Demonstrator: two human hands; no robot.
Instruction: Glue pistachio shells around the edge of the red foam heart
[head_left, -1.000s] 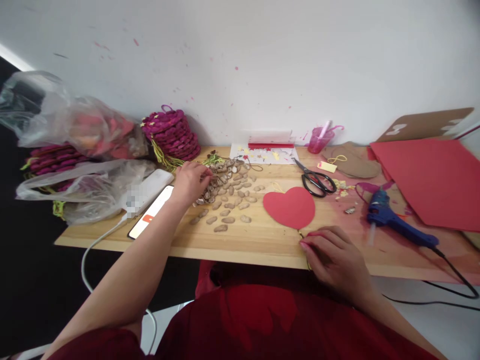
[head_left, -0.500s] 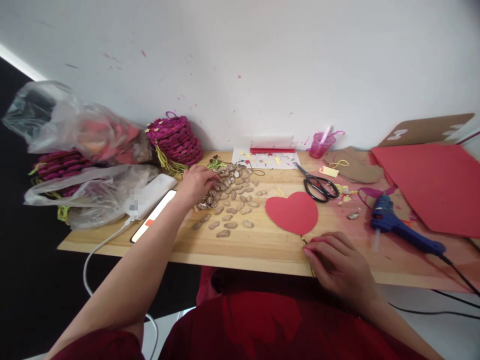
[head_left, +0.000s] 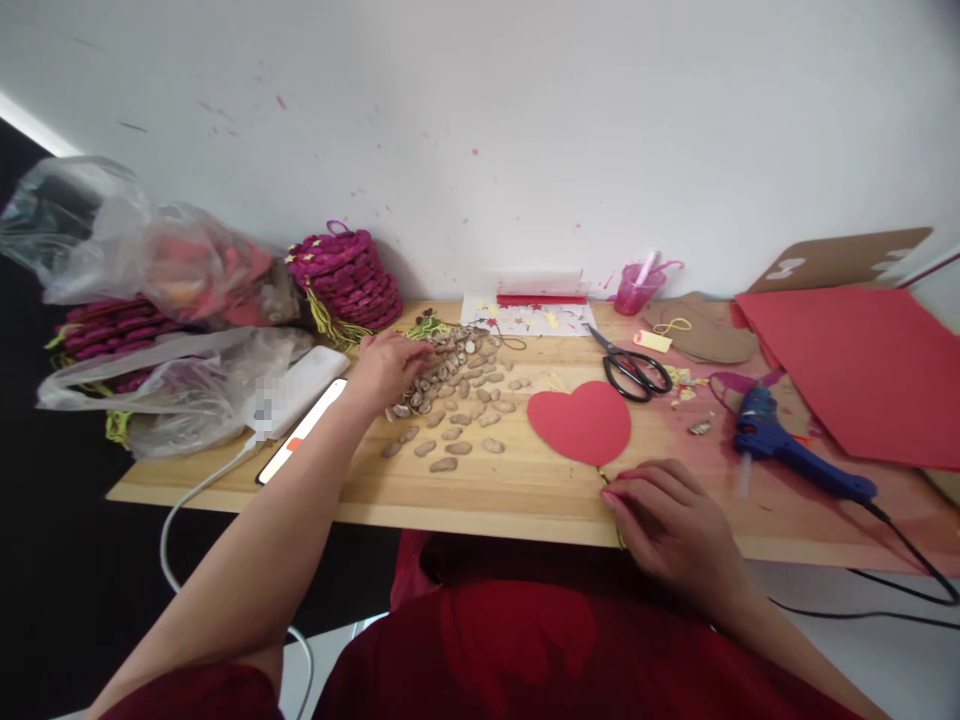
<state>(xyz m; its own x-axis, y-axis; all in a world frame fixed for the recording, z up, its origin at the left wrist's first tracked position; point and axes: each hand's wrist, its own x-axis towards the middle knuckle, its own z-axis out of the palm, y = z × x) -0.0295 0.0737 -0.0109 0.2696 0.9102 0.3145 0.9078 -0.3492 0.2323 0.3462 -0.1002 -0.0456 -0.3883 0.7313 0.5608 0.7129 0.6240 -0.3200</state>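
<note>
My left hand [head_left: 391, 368] is at the left edge of a pile of shell pieces [head_left: 442, 372], its fingers bent together and their tips partly hidden. Whether a shell is between them cannot be made out. Whole peanuts [head_left: 459, 448] lie scattered to the right of the pile and in front of it. A red paper heart [head_left: 580, 422] lies flat on the wooden table, a thin yellow loop at its top. Just below the heart's tip, my right hand [head_left: 671, 520] pinches a thin dark cord [head_left: 602, 474] that leads to the tip.
Black-handled scissors [head_left: 636, 375], a blue glue gun [head_left: 799, 455] and red sheets [head_left: 862, 370] lie to the right. Paper stars cover a white sheet [head_left: 525, 318] at the back. Plastic bags [head_left: 187, 385], a magenta braided bundle [head_left: 349, 280], a phone [head_left: 304, 430] and a power bank [head_left: 304, 390] are left.
The whole view has shifted slightly. My left hand stays at the shell pile with its fingers bent, and my right hand keeps its pinch on the cord below the heart.
</note>
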